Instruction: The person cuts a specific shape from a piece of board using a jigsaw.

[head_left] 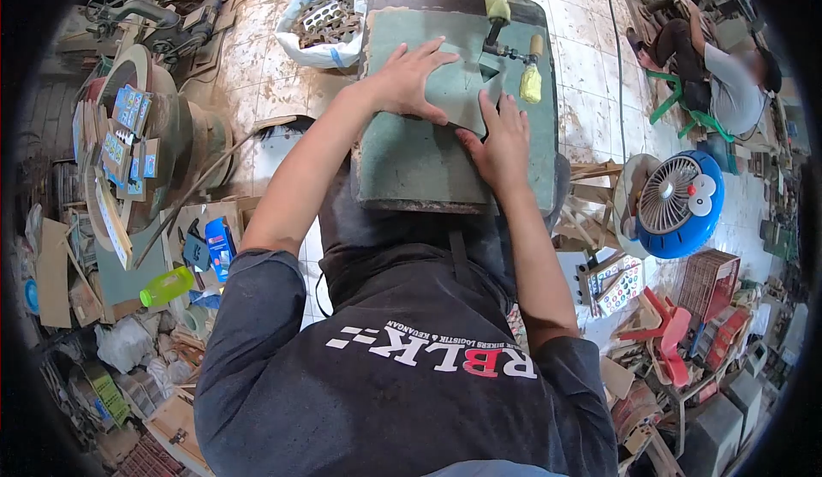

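In front of me is a machine table with a worn green top [394,169]. My left hand [409,81] lies on it with the fingers spread. On the right, my right hand [503,139] rests with its fingers stretched forward, close to the left thumb. A paler flat piece [462,92] appears between the two hands, its outline hard to make out against the top. Just beyond the right fingertips is a small dark angular opening [489,72]. Above it hangs a machine arm [495,8] wrapped in yellow, with a yellow-wrapped handle [531,83] at its side.
A white sack [295,44] of dark cut pieces stands beyond the table on the left. Printed boards [128,147] lie on a round stand at left. At right are a blue fan [685,203], a red plastic chair [672,340] and a seated person [728,83].
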Demonstrator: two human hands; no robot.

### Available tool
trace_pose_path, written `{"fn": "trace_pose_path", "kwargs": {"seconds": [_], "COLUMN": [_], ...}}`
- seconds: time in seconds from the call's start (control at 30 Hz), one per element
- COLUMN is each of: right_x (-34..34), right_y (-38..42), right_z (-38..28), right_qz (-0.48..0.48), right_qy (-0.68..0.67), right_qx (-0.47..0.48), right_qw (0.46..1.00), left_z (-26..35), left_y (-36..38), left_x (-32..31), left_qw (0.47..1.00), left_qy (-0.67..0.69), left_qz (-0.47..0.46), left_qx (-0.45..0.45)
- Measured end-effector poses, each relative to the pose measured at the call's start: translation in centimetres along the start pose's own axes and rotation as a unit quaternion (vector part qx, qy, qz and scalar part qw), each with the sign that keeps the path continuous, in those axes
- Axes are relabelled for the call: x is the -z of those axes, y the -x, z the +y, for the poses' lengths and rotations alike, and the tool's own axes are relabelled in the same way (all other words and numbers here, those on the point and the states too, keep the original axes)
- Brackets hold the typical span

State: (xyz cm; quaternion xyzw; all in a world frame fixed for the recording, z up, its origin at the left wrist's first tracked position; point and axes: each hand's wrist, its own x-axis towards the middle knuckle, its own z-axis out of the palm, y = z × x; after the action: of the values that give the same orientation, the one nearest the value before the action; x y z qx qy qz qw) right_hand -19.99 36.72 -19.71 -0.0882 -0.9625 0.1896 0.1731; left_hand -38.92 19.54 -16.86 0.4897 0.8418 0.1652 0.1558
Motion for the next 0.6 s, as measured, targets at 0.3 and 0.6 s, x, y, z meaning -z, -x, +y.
{"fn": "trace_pose_path", "kwargs": {"seconds": [0.3,0.6], "right_x": [0.2,0.0], "right_y": [0.0,-0.3], "right_z": [-0.6,-0.1], "right_qz": [-0.015,-0.016], "right_qy": [0.008,0.023], "right_qx": [-0.027,-0.018], "right_qw": [0.999,0.999], "left_z": [-0.5,-1.0], "left_y": [-0.5,-1.0], "left_x": [0.0,-0.2], "left_qw": [1.0,0.998], "left_qy": [-0.013,0.0], "left_qz": [0.001,0.031], "left_qx": [-0.02,-0.062]}}
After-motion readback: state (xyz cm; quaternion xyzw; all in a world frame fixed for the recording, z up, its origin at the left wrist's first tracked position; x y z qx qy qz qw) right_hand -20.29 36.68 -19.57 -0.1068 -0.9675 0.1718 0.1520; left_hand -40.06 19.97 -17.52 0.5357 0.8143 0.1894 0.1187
